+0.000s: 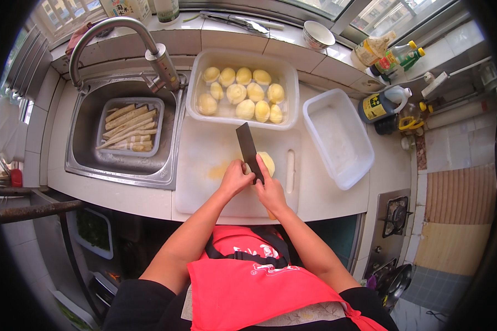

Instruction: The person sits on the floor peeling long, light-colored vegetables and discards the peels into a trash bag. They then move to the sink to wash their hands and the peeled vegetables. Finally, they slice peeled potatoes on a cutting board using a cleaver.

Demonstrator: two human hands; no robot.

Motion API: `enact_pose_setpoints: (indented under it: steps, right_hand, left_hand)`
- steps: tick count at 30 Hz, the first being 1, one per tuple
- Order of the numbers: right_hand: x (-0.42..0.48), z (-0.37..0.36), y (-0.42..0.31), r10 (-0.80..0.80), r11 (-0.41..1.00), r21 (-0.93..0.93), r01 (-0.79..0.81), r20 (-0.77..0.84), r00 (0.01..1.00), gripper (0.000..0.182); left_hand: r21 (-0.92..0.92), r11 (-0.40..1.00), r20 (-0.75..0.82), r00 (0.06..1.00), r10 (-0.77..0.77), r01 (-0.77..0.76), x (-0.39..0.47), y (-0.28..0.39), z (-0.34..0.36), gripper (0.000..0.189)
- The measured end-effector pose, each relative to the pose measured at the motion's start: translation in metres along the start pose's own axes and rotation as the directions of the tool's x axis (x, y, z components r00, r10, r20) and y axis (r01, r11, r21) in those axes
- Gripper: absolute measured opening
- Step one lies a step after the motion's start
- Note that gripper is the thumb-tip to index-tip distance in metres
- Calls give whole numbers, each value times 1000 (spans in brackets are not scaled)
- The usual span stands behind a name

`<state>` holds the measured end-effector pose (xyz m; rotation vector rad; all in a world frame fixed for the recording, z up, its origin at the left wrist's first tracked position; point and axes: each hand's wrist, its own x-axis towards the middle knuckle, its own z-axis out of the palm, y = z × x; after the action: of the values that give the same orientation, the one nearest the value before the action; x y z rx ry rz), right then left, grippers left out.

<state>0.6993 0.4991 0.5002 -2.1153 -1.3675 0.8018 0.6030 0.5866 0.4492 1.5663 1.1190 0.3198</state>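
Observation:
My right hand (270, 193) grips a kitchen cleaver (247, 142) by its handle, with the index finger laid along the blade. Left of the blade, my left hand (236, 178) pinches a pale potato piece (247, 169), mostly covered by the fingers. A cut potato (267, 163) lies right of the blade, partly hidden by it and my right hand. Both hands are over a white plastic cutting board (199, 153), which has a yellowish wet patch. Beyond the board, a translucent tub (191, 99) holds several peeled potatoes (236, 94) in water.
To the left, a steel sink (87, 153) with a tall faucet (161, 62) contains a tub (161, 124) of long pale roots (128, 124). A second translucent tub (335, 136) stands at the right. Bottles (379, 105) line the right wall, above a gas stove (387, 231).

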Motion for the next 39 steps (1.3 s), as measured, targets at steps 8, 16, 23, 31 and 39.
enact_pose_setpoints:
  steps: [8, 16, 23, 31, 39]
  right_hand:
    - [-38, -34, -15, 121, 982, 131, -133, 100, 988, 64]
    - [-68, -43, -15, 189, 960, 165, -225, 206, 960, 65]
    - [-55, -36, -13, 145, 978, 126, -166, 160, 976, 63]
    - [-21, -21, -13, 154, 981, 92, -169, 157, 976, 66]
    - [-8, 9, -2, 58, 996, -68, -57, 9, 998, 69]
  left_hand:
    - [73, 996, -23, 999, 42, -40, -1, -2, 2, 31]
    - [100, 993, -23, 998, 59, -57, 1, -5, 3, 31]
    - [83, 995, -17, 999, 51, -50, -1, -2, 2, 31]
    - [79, 996, -23, 999, 48, -46, -3, -1, 4, 31]
    - [-255, 963, 154, 980, 128, -86, 2, -23, -7, 26]
